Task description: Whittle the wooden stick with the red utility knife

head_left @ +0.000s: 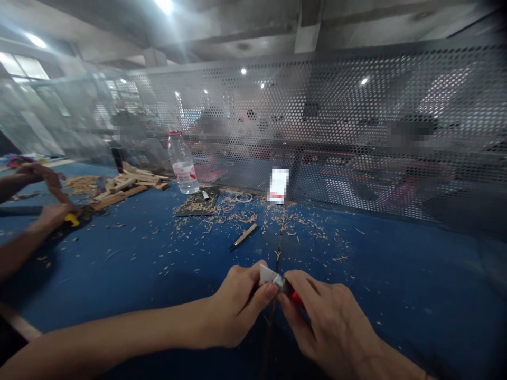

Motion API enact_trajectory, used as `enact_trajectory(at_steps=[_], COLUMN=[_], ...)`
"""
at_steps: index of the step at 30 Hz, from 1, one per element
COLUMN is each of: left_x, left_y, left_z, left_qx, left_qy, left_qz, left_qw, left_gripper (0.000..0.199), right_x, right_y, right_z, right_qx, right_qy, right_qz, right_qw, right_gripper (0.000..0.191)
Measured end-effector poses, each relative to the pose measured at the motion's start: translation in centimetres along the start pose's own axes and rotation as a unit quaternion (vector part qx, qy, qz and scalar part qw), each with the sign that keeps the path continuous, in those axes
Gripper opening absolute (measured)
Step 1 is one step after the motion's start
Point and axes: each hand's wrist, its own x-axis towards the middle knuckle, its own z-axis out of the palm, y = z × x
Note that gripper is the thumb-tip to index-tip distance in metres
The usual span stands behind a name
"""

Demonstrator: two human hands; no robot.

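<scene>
My left hand [243, 303] is closed, thumb and finger pinching a small pale flat piece [268, 274] with a slanted edge. My right hand [327, 316] wraps round a red-handled knife [297, 299]. Its greyish-white front end [279, 283] meets the pale piece between my two hands; whether the two are one object I cannot tell. Most of the handle is hidden by my right fingers. Ahead of my hands a wood-handled carving tool [244, 236] lies slantwise on the blue tabletop [190, 279], its dark tip pointing down-left.
Wood shavings [237, 214] litter the table around a dark board [198, 203]. A water bottle [183, 166] stands by the perforated metal screen [336, 126]. Wood strips [122, 186] are piled at left. Near them a co-worker's hands [55, 208] work beside something yellow [72, 219].
</scene>
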Motion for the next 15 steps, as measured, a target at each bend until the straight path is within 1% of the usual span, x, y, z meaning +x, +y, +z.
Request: enact_trajectory(at_steps=[4,6,10,15], left_x=[0.0,0.06,0.24,0.31], left_y=[-0.32,-0.39,-0.15,-0.11], left_z=[0.36,0.42,0.21,0.13], left_qx=[-0.039,-0.061,-0.052,-0.037], left_qy=[0.023,0.025,0.015,0.001], left_qz=[0.006,0.017,0.02,-0.003], left_qw=[0.999,0.998,0.998,0.999], left_gripper=[0.047,0.047,0.044,0.048], right_x=[0.28,0.47,0.7,0.61], right_y=[-0.39,-0.59,-0.72,-0.5], right_z=[-0.24,-0.45,-0.78,-0.81], right_qx=[0.096,0.124,0.114,0.086], right_qy=[-0.015,-0.016,-0.033,-0.035], right_qz=[0.019,0.027,0.015,0.01], right_qw=[0.995,0.992,0.993,0.996], right_gripper=[0.031,0.03,0.029,0.032])
